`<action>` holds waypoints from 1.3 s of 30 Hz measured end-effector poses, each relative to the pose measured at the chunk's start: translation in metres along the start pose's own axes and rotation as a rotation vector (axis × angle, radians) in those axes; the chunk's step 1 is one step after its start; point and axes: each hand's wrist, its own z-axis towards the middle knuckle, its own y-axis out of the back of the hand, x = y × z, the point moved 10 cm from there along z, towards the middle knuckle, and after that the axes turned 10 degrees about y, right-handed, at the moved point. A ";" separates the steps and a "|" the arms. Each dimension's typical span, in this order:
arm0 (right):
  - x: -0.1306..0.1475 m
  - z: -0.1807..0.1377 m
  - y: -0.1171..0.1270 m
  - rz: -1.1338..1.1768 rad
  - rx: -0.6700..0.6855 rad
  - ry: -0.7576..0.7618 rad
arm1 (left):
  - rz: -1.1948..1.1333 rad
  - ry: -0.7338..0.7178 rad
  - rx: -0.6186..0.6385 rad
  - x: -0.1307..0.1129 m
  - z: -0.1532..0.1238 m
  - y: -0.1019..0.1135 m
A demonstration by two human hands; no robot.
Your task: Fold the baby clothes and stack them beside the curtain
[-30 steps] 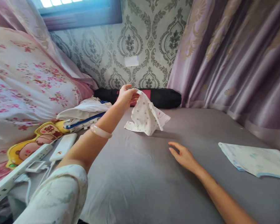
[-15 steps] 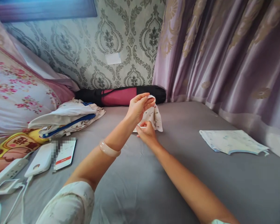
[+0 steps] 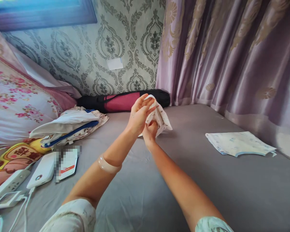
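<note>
A small white cloth garment with a fine print [image 3: 161, 120] hangs from both of my hands above the bed. My left hand [image 3: 139, 114], with a pale bangle on its forearm, is raised higher; its fingers hold the garment's upper edge, which loops over the fingertips. Just below and to the right, my right hand [image 3: 150, 132] is closed, its curled fingers gripping the lower part of the cloth. The fingers partly cover the garment, so its exact kind cannot be made out.
A folded white garment with blue trim [image 3: 240, 143] lies at right on the grey bedsheet [image 3: 183, 161]. At left are a clothes pile [image 3: 67, 124], a phone [image 3: 68, 164], a power bank [image 3: 42, 170] and a power strip [image 3: 13, 183]. A black-and-red rolled bag [image 3: 122, 101] lies along the wall.
Both hands have shifted slightly left. My right hand has turned and curled into the cloth, and the cloth now spreads wider to the right. The left fingers have straightened at its edge.
</note>
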 end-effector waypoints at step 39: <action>-0.032 -0.012 0.118 0.038 0.343 0.070 | 0.997 0.103 -0.040 0.067 -0.020 0.161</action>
